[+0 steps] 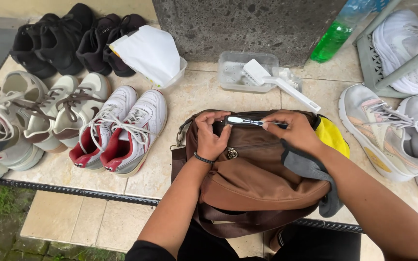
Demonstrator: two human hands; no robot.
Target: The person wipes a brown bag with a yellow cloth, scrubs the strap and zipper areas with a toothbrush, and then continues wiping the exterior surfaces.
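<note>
A brown backpack lies on the tiled ledge in front of me. My left hand grips its top edge beside the zip. My right hand holds a dark toothbrush with a white head flat against the top of the bag. A grey cloth hangs under my right wrist, over a yellow item at the bag's right side.
Several pairs of shoes line the ledge on the left, with white-and-red sneakers nearest the bag. Grey sneakers lie on the right. Behind the bag are a clear tray with a white brush, a green bottle and a stone block.
</note>
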